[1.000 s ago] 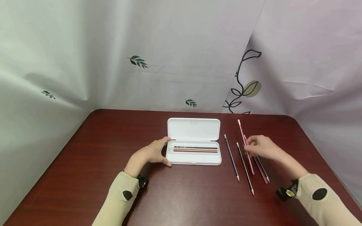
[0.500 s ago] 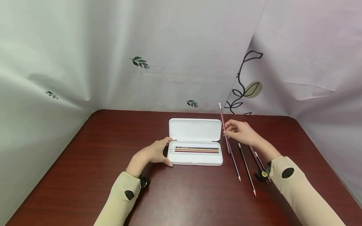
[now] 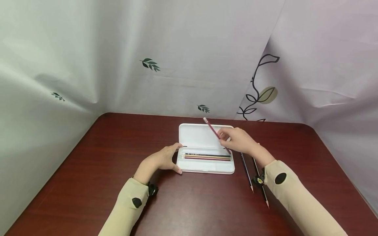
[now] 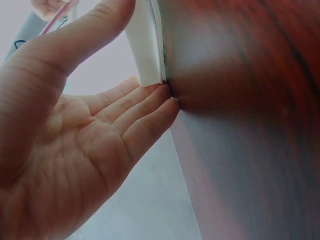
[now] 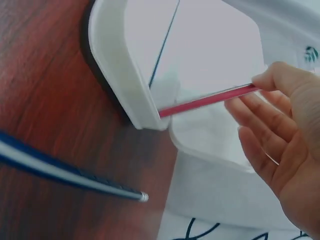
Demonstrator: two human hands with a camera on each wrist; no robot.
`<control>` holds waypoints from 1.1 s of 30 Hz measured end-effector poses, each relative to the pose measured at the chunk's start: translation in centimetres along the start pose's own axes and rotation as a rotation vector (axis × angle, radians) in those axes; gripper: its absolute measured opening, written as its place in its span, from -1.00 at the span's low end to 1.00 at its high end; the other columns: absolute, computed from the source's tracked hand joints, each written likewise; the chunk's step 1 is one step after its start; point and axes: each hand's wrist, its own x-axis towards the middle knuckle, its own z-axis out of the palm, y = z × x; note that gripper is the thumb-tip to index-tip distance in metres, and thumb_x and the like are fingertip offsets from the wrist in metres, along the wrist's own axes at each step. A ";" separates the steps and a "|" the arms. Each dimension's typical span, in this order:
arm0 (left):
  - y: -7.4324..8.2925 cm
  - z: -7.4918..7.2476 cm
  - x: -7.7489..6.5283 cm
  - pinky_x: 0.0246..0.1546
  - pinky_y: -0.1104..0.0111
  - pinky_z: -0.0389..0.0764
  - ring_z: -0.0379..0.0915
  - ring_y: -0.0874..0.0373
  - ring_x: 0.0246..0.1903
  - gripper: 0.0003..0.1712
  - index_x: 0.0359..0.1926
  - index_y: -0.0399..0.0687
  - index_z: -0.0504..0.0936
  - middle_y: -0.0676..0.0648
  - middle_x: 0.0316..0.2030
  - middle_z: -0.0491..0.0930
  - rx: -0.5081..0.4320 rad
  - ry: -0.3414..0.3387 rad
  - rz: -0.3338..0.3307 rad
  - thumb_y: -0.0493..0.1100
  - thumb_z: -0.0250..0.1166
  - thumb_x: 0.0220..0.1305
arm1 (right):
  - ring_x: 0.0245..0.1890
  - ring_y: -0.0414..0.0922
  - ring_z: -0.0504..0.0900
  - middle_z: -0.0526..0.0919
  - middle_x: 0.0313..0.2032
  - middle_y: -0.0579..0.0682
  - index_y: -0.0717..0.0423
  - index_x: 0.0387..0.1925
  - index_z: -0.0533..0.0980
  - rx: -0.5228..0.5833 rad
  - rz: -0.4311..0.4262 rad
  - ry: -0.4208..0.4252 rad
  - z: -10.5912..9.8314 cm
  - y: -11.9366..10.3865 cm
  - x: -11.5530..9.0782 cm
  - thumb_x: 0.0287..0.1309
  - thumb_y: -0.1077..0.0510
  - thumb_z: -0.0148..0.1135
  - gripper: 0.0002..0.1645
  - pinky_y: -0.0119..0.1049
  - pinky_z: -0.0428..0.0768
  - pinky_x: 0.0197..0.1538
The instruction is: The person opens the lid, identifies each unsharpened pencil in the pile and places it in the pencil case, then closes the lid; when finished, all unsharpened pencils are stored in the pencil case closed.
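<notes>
My right hand [image 3: 237, 139] pinches a red pencil [image 3: 211, 127] between thumb and fingertips. It slants over an opened white pencil case [image 3: 206, 171], white eraser end raised to the left. Its lower end is over the tray's right end; in the right wrist view the red pencil [image 5: 210, 101] meets the case's corner. Several pencils [image 3: 206, 158] lie side by side in the tray's back compartment. At the case's left end rests my left hand [image 3: 160, 160], thumb by the front corner, index finger by the hinge. Its other fingers [image 4: 145, 117] lie straight against the case's end.
Right of the case, a dark blue pencil [image 3: 247, 172] and a black pencil [image 3: 264, 193] lie on the brown table [image 3: 189, 209], the black one partly under my right forearm. The raised lid [image 3: 192, 134] stands behind the tray. A pale curtain [image 3: 177, 65] hangs beyond the table.
My right hand has carried the red pencil from the loose pencils leftward to over the case, and the pencil has tilted to the left. My left hand has stayed at the case's end.
</notes>
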 end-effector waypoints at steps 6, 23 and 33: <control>0.0 -0.1 0.0 0.18 0.11 0.33 0.31 -0.06 0.19 0.07 0.21 -0.19 0.22 -0.26 0.19 0.39 0.008 -0.009 -0.012 -0.01 0.61 -0.32 | -0.37 -0.25 0.62 0.68 -0.42 -0.19 0.00 -0.26 0.58 -0.097 -0.049 -0.050 1.3 -0.9 0.2 0.04 0.13 0.25 -0.84 -0.25 0.54 -0.28; 0.1 -0.2 0.1 0.20 0.12 0.31 0.29 -0.05 0.20 0.07 0.21 -0.20 0.22 -0.24 0.19 0.38 -0.002 -0.011 -0.013 -0.03 0.60 -0.31 | -0.38 -0.20 0.65 0.72 -0.37 -0.14 -0.04 -0.31 0.71 -0.329 -0.180 -0.113 4.0 -2.7 0.9 0.02 0.16 0.33 -0.85 -0.23 0.58 -0.28; 0.1 -0.2 0.1 0.18 0.13 0.33 0.31 -0.04 0.18 0.07 0.22 -0.19 0.22 -0.24 0.18 0.39 0.009 -0.011 -0.025 -0.02 0.61 -0.32 | -0.39 -0.20 0.65 0.71 -0.38 -0.14 -0.03 -0.35 0.70 -0.357 -0.183 -0.107 4.2 -2.9 0.7 0.01 0.18 0.34 -0.88 -0.24 0.59 -0.29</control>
